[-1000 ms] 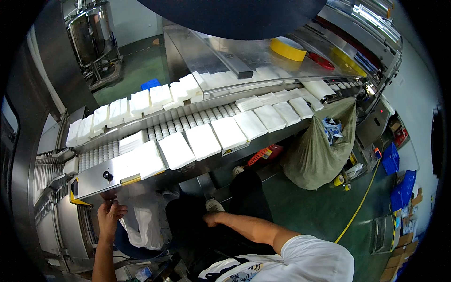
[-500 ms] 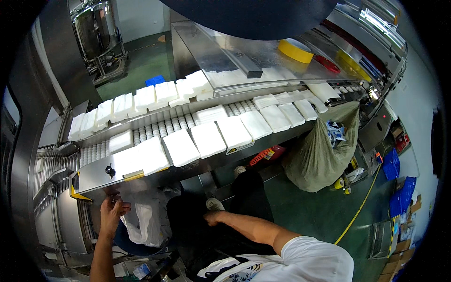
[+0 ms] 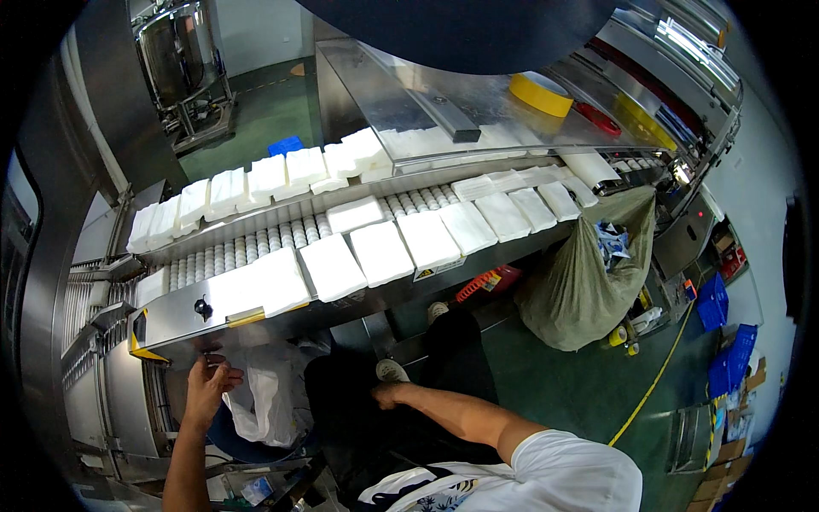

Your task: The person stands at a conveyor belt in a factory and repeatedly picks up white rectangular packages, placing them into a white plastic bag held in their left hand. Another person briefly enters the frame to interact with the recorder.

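Note:
Below the left end of a roller conveyor (image 3: 205, 328), my left hand (image 3: 207, 386) is raised with its fingers loosely bent and apart, the tips close under the metal edge. Nothing shows in it. A clear plastic bag (image 3: 266, 397) hangs beside it in a blue bin (image 3: 230, 442). My right hand (image 3: 388, 394) rests on my dark trousers, its fingers hidden. Flat folded white stacks (image 3: 381, 253) lie in a row along the conveyor's near ledge. Another white stack (image 3: 355, 214) sits on the white rollers (image 3: 281, 233), and more stacks (image 3: 264, 177) line the far ledge.
A greenish sack (image 3: 580, 290) holding crumpled wrappers hangs at the conveyor's right. On the metal cover (image 3: 478, 94) lie a roll of yellow tape (image 3: 541, 94) and a red ring-shaped thing (image 3: 597, 119). Blue crates (image 3: 731, 358) stand on the right. A steel tank (image 3: 177, 55) is at the back left.
The white stacks on the rollers have moved left along the conveyor; one is now at its left end. My hands have stayed nearly where they were. The view has shifted slightly.

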Tool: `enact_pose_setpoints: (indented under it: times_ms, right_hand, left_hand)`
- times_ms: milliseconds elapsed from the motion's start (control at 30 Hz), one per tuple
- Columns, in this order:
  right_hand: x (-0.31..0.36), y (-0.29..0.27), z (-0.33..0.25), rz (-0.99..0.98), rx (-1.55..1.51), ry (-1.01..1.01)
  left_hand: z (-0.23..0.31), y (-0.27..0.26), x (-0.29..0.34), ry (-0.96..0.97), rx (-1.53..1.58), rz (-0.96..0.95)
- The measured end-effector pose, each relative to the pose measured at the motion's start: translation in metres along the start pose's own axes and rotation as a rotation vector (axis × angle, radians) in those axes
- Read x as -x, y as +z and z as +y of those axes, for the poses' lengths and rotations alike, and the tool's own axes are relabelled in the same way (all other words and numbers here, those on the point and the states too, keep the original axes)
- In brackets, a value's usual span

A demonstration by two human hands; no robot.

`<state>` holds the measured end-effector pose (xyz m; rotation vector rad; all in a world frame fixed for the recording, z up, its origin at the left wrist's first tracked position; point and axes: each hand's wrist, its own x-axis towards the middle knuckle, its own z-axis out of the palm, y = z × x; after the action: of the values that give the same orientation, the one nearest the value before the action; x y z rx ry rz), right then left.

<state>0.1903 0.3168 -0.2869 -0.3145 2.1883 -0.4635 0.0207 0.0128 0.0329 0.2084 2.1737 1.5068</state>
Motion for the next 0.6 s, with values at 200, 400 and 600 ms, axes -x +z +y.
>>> enact_pose_setpoints:
  times_ms: [200,400,600]
  right_hand:
    - [0.004,-0.004,-0.003,-0.034,-0.016,0.011]
    - [0.025,-0.018,-0.017,0.013,-0.021,0.044]
    - [0.005,-0.004,-0.003,0.050,0.055,-0.045]
  left_hand:
    - [0.000,0.001,0.001,0.027,-0.013,-0.005]
    - [-0.011,-0.002,-0.004,0.065,0.035,-0.029]
    - [-0.023,-0.003,-0.010,0.082,0.088,0.000]
